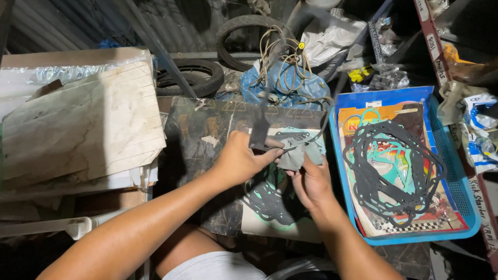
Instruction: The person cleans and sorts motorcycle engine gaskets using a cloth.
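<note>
Nearest, the left hand [239,159] and right hand [310,182] meet over a dark, printed cardboard sheet [207,155] lying on the cluttered worktop. Both pinch a thin grey-green paper gasket [296,150] near the sheet's far right corner, fingers closed on its edges, left at its left side, right beneath it. It looks very light, limp and easily torn, so broad flat parts seem safer to hold than narrow bridges. Just right, a blue plastic basket [459,176] holds black gasket rings [394,171] on coloured packets. Farther off lie a blue plastic bag [290,85], tangled cords and black rubber tyres [194,75].
</note>
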